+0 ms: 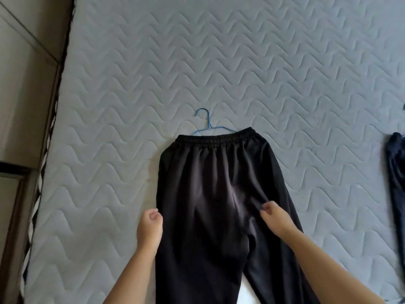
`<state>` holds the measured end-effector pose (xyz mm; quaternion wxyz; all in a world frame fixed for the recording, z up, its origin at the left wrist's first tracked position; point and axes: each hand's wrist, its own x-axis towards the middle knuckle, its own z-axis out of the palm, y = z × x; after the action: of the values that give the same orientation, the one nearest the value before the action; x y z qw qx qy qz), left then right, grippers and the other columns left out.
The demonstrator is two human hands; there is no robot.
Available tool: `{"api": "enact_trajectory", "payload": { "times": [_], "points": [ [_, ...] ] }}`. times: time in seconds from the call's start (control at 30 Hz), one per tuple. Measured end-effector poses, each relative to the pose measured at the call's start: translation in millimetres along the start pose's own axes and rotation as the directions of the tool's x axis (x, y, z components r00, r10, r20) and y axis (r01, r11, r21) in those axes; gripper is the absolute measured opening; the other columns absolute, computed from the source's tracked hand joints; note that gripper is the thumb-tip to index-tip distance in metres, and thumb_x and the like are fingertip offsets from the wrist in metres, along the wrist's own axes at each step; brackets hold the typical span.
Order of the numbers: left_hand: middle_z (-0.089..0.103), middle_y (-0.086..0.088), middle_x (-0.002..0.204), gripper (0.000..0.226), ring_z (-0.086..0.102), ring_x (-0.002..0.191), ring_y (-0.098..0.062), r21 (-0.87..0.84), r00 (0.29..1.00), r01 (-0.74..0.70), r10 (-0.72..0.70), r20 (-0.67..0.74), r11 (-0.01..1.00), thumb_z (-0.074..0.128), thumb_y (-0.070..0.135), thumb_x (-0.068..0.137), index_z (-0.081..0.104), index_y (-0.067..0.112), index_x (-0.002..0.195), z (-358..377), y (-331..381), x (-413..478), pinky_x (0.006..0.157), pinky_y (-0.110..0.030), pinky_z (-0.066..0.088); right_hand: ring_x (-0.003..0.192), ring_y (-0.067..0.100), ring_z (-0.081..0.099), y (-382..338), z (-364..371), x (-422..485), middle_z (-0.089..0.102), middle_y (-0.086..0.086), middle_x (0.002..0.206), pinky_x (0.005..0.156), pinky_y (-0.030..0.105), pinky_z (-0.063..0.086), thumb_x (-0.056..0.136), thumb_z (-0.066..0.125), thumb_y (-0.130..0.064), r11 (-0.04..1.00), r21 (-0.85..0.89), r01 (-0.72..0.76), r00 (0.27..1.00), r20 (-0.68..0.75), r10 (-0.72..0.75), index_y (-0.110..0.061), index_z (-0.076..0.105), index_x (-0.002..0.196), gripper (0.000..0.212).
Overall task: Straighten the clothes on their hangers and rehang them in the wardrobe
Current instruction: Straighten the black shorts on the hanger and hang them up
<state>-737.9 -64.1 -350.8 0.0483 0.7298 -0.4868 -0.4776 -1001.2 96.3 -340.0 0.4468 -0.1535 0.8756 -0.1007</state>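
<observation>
Black sweatpants (pixel 208 189) lie spread on the mattress (pixel 285 73) for smoothing, blue hanger (pixel 207 125) at the waistband. The right hand (pixel 274 216) pinches fabric; the left hand (pixel 150 222) is clenched at the edge, grip unclear.

Two bare forearms and hands, seen from above.
Left hand (pixel 151 224) and right hand (pixel 276 218) bare, with bare wrists and smooth forearms stretching back behind each hand.

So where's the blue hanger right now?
In the head view's centre, the blue hanger lies on the quilted mattress, its lower part hidden under the waistband of the black trousers, hook pointing away from the person.
</observation>
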Motion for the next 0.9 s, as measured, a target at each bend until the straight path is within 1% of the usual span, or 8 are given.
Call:
{"api": "enact_trajectory", "payload": {
  "times": [0.1,0.23,0.43,0.53,0.67,0.73,0.8,0.9],
  "points": [
    [0.056,-0.010,0.121,0.033,0.053,0.110,-0.027,0.000,0.995,-0.080,0.079,-0.056,0.997,0.046,0.014,0.090,0.048,0.007,0.122,13.2,32.5,41.5,0.087,-0.032,0.040,0.108,0.030,0.055,-21.9,-21.7,53.4,0.058,0.014,0.118,0.086,0.031,0.040,0.089,0.049,-0.016,0.997,-0.036,0.075,0.986,-0.148,-0.080,-0.006,0.050,0.122,0.035],
    [0.052,-0.009,0.126,0.038,0.052,0.115,-0.023,-0.006,0.985,-0.160,0.159,-0.061,0.987,0.052,0.020,0.090,0.044,0.010,0.126,37.2,61.5,88.0,0.086,-0.029,0.039,0.117,0.033,0.049,-49.7,-44.2,110.7,0.048,0.019,0.128,0.098,0.040,0.039,0.089,0.049,-0.013,0.978,-0.119,0.174,0.951,-0.235,-0.198,-0.001,0.045,0.127,0.040],
    [0.056,-0.011,0.108,0.047,0.055,0.103,-0.030,0.199,0.956,-0.237,0.265,-0.129,0.951,0.064,0.029,0.081,0.050,0.010,0.121,64.8,85.2,145.8,0.085,-0.040,0.047,0.123,0.036,0.037,-76.5,-60.2,176.0,0.041,0.020,0.132,0.103,0.041,0.030,0.090,0.052,-0.023,0.948,-0.260,0.186,0.912,-0.314,-0.265,-0.003,0.038,0.132,0.049],
    [0.058,-0.014,0.111,0.042,0.055,0.104,-0.032,0.275,0.946,-0.272,0.309,-0.097,0.922,0.065,0.029,0.080,0.053,0.010,0.116,72.2,89.4,170.5,0.089,-0.041,0.046,0.122,0.036,0.037,-84.6,-60.7,204.0,0.042,0.017,0.131,0.100,0.042,0.033,0.088,0.054,-0.033,0.941,-0.290,0.172,0.929,-0.270,-0.253,-0.007,0.039,0.131,0.053],
    [0.056,-0.015,0.114,0.033,0.054,0.105,-0.034,0.462,0.942,-0.283,0.333,-0.028,0.840,0.055,0.027,0.087,0.051,0.008,0.115,80.6,90.0,190.3,0.083,-0.041,0.043,0.109,0.037,0.049,-94.6,-54.5,226.3,0.048,0.021,0.121,0.083,0.040,0.040,0.088,0.055,-0.023,0.963,-0.202,0.178,0.939,-0.257,-0.227,0.000,0.042,0.114,0.036],
    [0.057,-0.014,0.105,0.027,0.055,0.099,-0.035,0.532,0.935,-0.294,0.353,-0.010,0.794,0.047,0.029,0.091,0.053,0.007,0.105,79.0,92.5,192.7,0.077,-0.040,0.043,0.106,0.036,0.051,-94.5,-53.9,231.5,0.050,0.020,0.118,0.078,0.037,0.038,0.089,0.055,-0.022,0.967,-0.172,0.186,0.937,-0.267,-0.227,0.000,0.044,0.111,0.033],
    [0.057,-0.012,0.096,0.029,0.056,0.096,-0.036,0.536,0.941,-0.292,0.337,0.013,0.793,0.040,0.032,0.094,0.053,0.006,0.099,74.8,94.9,193.7,0.074,-0.038,0.041,0.105,0.036,0.052,-93.4,-56.3,232.5,0.054,0.021,0.113,0.074,0.033,0.034,0.088,0.057,-0.023,0.971,-0.153,0.183,0.936,-0.275,-0.219,0.002,0.046,0.109,0.034],
    [0.061,-0.016,0.110,0.038,0.055,0.106,-0.036,0.477,0.971,-0.233,0.229,0.069,0.847,0.038,0.036,0.095,0.054,0.005,0.111,67.2,96.6,186.3,0.084,-0.039,0.041,0.103,0.038,0.054,-91.1,-57.7,223.0,0.058,0.023,0.107,0.073,0.034,0.034,0.089,0.055,-0.026,0.974,-0.149,0.170,0.947,-0.248,-0.203,0.003,0.047,0.105,0.034]
  ]
}}
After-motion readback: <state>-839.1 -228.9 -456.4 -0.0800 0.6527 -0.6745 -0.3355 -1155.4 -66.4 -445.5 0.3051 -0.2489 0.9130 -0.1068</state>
